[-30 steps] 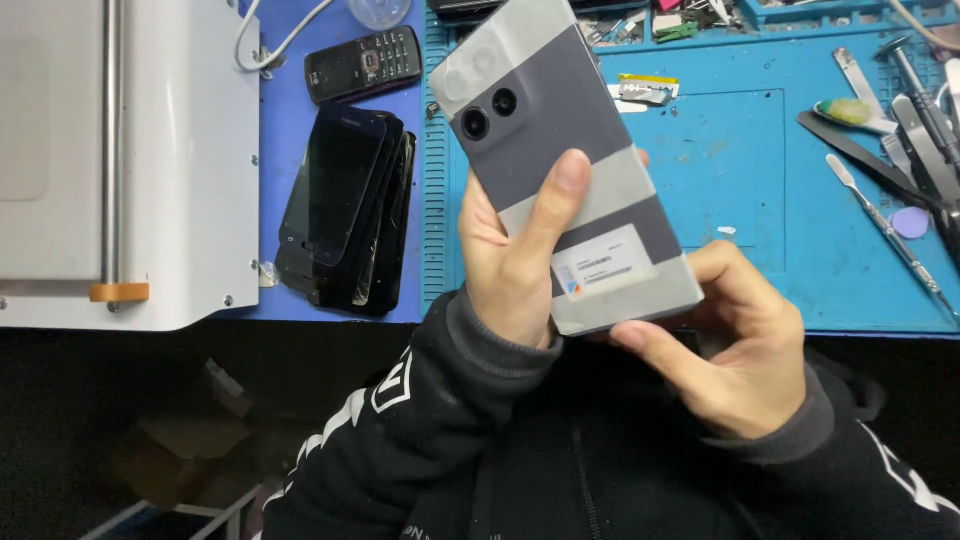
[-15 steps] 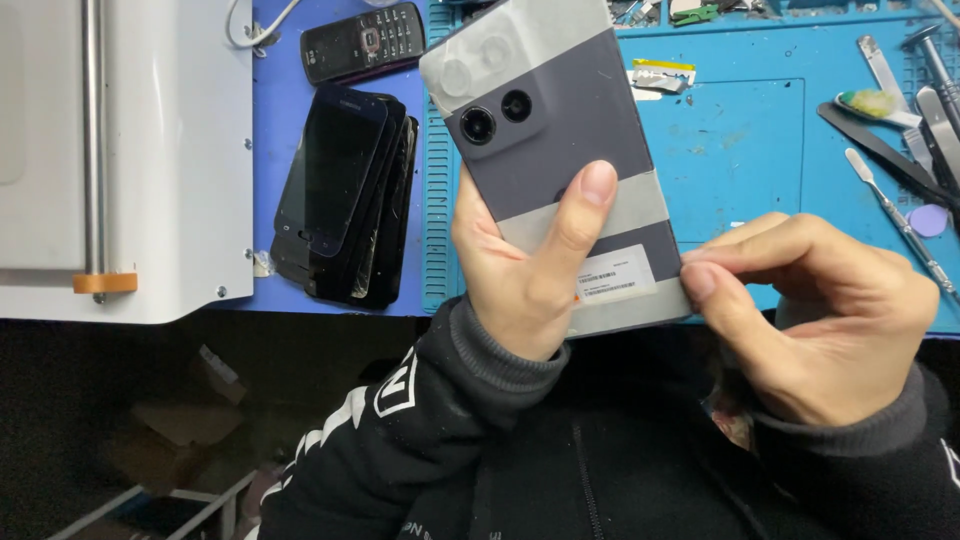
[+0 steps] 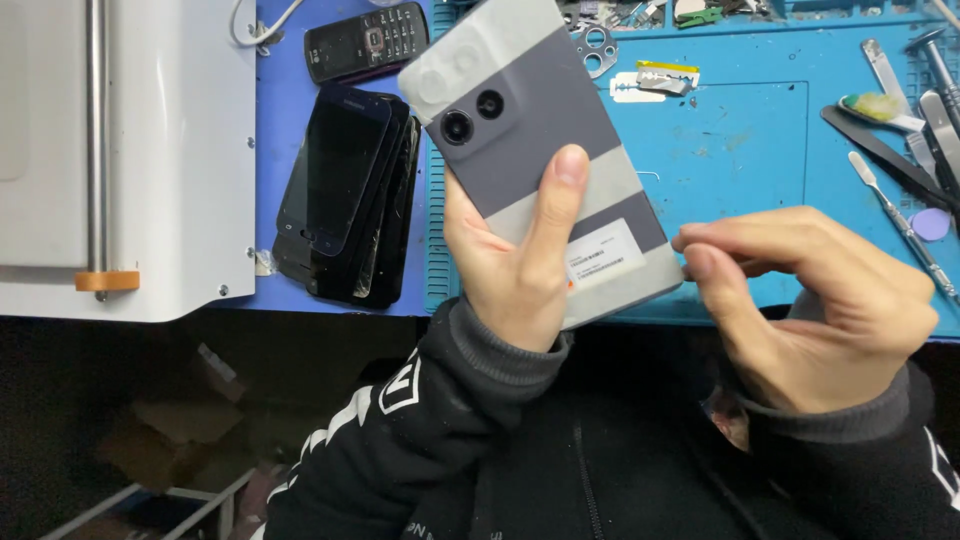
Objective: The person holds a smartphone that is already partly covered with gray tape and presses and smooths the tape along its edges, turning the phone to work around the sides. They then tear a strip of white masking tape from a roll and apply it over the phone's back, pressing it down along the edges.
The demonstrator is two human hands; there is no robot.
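- Blue work mat (image 3: 760, 130) over a workbench fills the upper half of the frame, with a dark lap and black sleeves below.
- Left hand (image 3: 515, 265), centre frame, is wrapped round the grey phone (image 3: 545, 150) from behind, forefinger lying up its back; a firm closed grip.
- Right hand (image 3: 815, 300), lower right, has thumb and forefinger pinched nearly together just beside the phone's lower right corner, close to the white label (image 3: 600, 255); whether anything thin sits between them I cannot tell.
- Phone's long axis runs from upper left to lower right, camera end up; it lies left of the right fingertips.
- Open mat lies to the right; metal tools (image 3: 900, 110) line the far right edge, stacked dark phones (image 3: 345, 195) and a white machine (image 3: 130, 150) crowd the left.
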